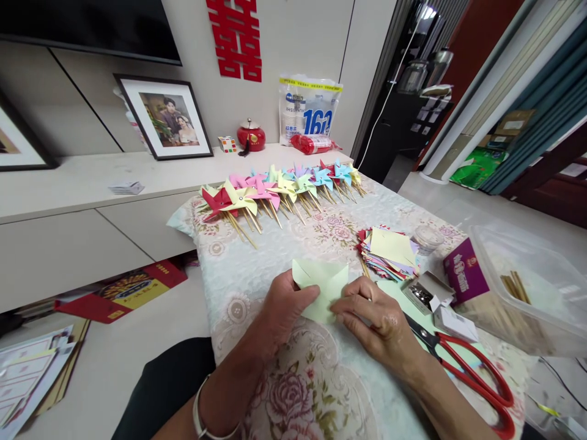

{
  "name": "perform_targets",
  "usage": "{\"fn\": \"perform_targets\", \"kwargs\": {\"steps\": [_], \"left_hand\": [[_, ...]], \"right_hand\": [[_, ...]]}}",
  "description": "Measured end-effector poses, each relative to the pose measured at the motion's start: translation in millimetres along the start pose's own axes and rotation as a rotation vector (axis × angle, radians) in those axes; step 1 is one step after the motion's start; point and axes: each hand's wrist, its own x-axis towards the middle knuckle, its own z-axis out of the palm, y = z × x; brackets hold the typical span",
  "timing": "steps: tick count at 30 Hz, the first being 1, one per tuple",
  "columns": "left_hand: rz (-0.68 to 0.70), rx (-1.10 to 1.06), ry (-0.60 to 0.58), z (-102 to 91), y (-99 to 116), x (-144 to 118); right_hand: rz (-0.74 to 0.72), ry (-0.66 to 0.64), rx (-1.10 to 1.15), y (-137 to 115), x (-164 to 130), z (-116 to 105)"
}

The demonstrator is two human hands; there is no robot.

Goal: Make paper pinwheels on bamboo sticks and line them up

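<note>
- Pale green paper square: flat on the tabletop, between both hands, corners folded inward.
- Left hand: fingertips pinching the paper's left edge.
- Right hand: fingertips pressing its right edge, equally near.
- Red scissors: right of the paper.

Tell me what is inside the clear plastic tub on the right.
The clear plastic tub holds a heap of thin wooden sticks, a few ends poking up. Its cloudy wall blurs the rest, so their number and anything beneath them stay hidden.
</note>
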Motion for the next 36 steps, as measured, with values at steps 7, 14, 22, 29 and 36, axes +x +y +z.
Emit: {"fn": "perform_targets", "kwargs": {"steps": [7,14,22,29,36], "left_hand": [[-0.006,0.075,-0.019,1.9,0,-2],[-0.007,0.188,-0.052,3.9,-4,-3],[-0.005,0.214,-0.121,3.9,-9,-1],[-0.003,0.222,-0.149,2.0,-10,-1],[-0.034,0.197,-0.148,5.4,-6,-2]], "right_hand": [[0.109,-0.008,0.087,-3,-1,4],[0.269,-0.01,0.107,-6,2,4],[0.39,-0.022,0.103,-6,3,8],[0.439,-0.033,0.107,-6,3,9],[0.466,-0.036,0.116,-6,2,10]]}}
